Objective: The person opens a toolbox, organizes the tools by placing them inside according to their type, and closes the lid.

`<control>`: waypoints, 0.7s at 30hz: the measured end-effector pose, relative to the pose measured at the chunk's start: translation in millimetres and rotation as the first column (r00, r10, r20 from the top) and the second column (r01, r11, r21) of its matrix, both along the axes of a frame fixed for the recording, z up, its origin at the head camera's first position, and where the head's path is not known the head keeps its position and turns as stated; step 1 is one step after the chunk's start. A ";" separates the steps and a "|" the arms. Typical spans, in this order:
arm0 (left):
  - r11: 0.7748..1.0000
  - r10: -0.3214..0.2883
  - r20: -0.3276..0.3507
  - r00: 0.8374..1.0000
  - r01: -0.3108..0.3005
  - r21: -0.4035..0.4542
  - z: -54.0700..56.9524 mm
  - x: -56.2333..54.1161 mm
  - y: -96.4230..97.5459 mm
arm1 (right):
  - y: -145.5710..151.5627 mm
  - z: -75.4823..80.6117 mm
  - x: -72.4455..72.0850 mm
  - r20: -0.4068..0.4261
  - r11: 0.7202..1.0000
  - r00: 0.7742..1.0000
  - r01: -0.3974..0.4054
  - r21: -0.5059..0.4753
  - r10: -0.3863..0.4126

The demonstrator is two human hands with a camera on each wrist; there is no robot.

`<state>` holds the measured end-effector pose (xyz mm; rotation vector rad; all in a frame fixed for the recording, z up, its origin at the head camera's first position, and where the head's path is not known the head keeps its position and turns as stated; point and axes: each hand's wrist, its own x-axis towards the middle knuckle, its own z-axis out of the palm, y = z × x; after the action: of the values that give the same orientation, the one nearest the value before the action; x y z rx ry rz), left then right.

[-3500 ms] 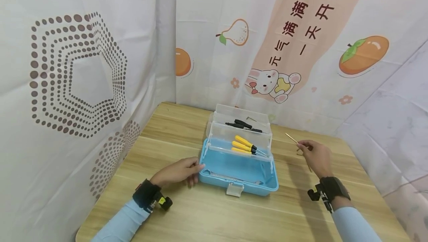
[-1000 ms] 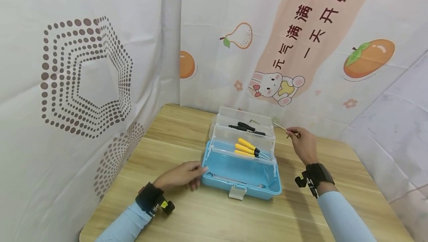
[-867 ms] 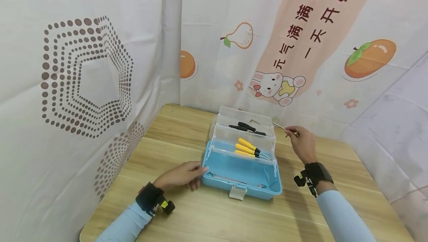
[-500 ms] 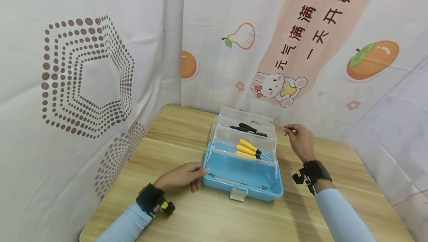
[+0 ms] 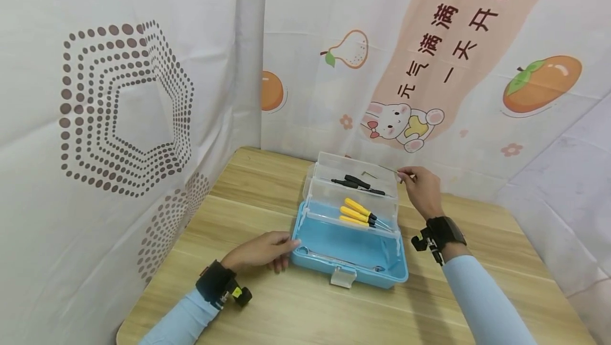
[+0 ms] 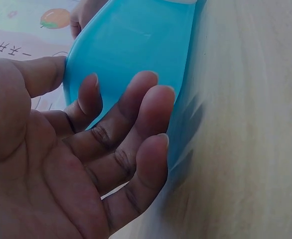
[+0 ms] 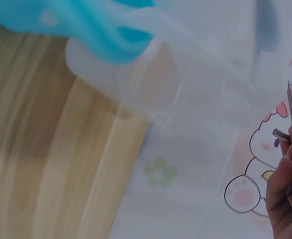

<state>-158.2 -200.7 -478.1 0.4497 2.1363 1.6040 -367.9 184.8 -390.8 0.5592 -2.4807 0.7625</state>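
A blue toolbox stands with its two clear trays raised behind. My left hand grips its front left corner, thumb over the rim and fingers loosely bent outside; the left wrist view shows the thumb tip on the blue edge. At the back right, my right hand pinches a thin L-shaped hex key, whose long end reaches over the rear tray. That tray holds a smaller hex key and several black-handled tools. In the right wrist view, the fingers hold the key near its bend.
Several yellow-handled screwdrivers lie in the front tray. A long wrench lies along the toolbox's bottom. A clear latch hangs at the front. Printed curtains border the wooden table behind and at the sides.
My right hand has moved left and farther back with the hex key, from over the table at right to beside the rear tray. The left hand stays on the toolbox corner.
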 end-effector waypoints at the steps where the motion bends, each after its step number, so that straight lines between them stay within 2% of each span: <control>1: 1.000 0.000 -0.001 1.000 0.000 0.001 -0.1 -0.1 0.3 | -2.4 0.6 -1.2 0.002 1.000 1.000 -0.003 0.006 0.003; 11: 0.998 0.065 -0.022 0.998 -0.064 0.014 2.1 4.3 4.4 | -20.6 -1.0 -12.9 0.063 0.998 0.997 -0.039 0.046 0.036; 21: 0.997 0.072 0.001 0.997 -0.072 0.020 8.6 5.1 3.9 | -25.7 -7.6 -16.2 0.157 0.998 0.987 -0.038 0.060 0.028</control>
<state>-153.1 -196.8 -469.5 0.3829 2.1607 1.6653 -384.1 159.1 -398.3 0.5842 -2.6536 0.7703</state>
